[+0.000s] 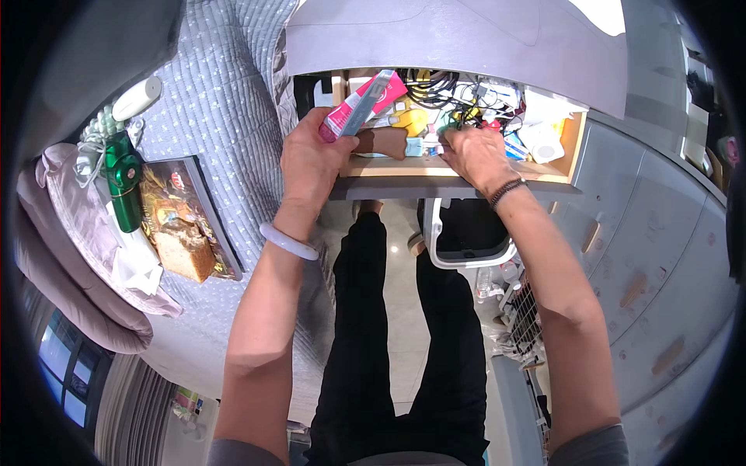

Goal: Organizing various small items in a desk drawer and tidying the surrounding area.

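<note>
An open wooden drawer [402, 169] full of small items lies before me. Above its left side, my left hand [317, 143] grips a pink tube [384, 93] together with a flat grey strip-like item [367, 103]. My right hand [479, 156] reaches down over the drawer's front edge, fingertips among the contents; whether they pinch anything is hidden. Between the hands lie a brown item [384, 141], a light blue packet [414, 147] and a yellow item [412, 120]. Black coiled cables [431, 93] fill the back, and a white rounded item [546, 143] sits at the right.
Left of me, a quilted bed [221, 128] holds a green handheld device [122, 180], a dark book or box [204, 204] and a piece of bread [185, 250]. An open bin with a white rim [430, 233] stands below the drawer. Grey cabinet drawers [629, 233] are on the right.
</note>
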